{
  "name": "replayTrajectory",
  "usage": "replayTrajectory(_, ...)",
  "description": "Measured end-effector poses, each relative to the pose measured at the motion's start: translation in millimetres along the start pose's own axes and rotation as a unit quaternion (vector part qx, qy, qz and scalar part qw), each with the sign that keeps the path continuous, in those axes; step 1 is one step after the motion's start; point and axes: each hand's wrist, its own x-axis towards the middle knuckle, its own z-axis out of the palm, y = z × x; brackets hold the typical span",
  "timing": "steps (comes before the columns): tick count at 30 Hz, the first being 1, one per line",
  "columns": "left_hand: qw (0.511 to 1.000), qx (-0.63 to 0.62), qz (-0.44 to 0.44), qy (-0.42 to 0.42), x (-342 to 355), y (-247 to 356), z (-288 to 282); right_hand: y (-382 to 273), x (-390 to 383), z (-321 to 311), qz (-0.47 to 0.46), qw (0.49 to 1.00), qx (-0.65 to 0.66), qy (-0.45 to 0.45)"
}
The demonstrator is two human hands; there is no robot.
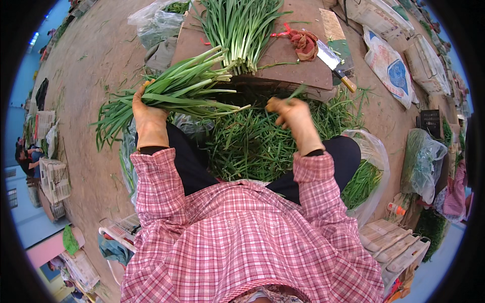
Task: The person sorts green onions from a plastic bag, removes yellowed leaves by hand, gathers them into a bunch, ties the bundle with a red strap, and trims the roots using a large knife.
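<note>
My left hand (147, 113), in an orange-tan glove, is closed round a loose bunch of garlic chives (182, 88). Their pale stem ends point right and the leaf tips hang to the left. My right hand (293, 115), gloved the same way and slightly blurred, has its fingers curled, with a green chive leaf (298, 92) poking up from them. It is apart from the bunch, over a heap of chive scraps (252, 146) between my knees. Ahead, a larger pile of garlic chives (242, 30) lies on a brown board (298, 76), stem ends toward me.
On the board's right lie a knife (331, 58) with a wooden handle and a dark red cloth (304, 44). Clear plastic bags with greens stand at the board's far left (159, 22) and by my right knee (376, 151). White crates (391, 242) sit behind right.
</note>
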Motion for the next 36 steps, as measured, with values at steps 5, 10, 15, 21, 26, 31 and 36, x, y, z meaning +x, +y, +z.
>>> replayTrajectory(5, 1.0, 0.028, -0.008, -0.007, 1.6, -12.8, 1.9, 24.0, -11.9, 48.7, -0.009, 0.98, 0.048, -0.193)
replayTrajectory(10, 1.0, 0.015, 0.013, -0.016, -2.9, 5.5, 9.0, 48.0, 23.8, -15.6, -0.015, 0.906, -0.422, 0.027)
replayTrajectory(15, 0.996, -0.012, 0.017, -0.091, -2.2, 0.9, -1.6, -8.6, -13.7, 27.0, -0.301, 0.936, -0.175, 0.06)
replayTrajectory(21, 0.995, 0.007, 0.017, -0.103, -24.9, -25.9, 13.3, -38.4, -10.2, 69.0, -0.236, 0.936, -0.245, -0.093)
replayTrajectory(26, 0.994, -0.03, 0.02, -0.105, -21.2, -24.4, 5.7, -43.6, -15.8, 69.0, -0.271, 0.912, -0.302, -0.065)
replayTrajectory(31, 0.995, -0.034, 0.015, -0.094, -18.2, -31.7, 1.7, -34.9, -9.1, 77.3, -0.216, 0.897, -0.366, -0.121)
replayTrajectory(36, 0.993, 0.016, 0.009, -0.119, -18.1, -15.4, -4.0, -28.8, -4.0, 52.5, -0.224, 0.872, -0.431, 0.057)
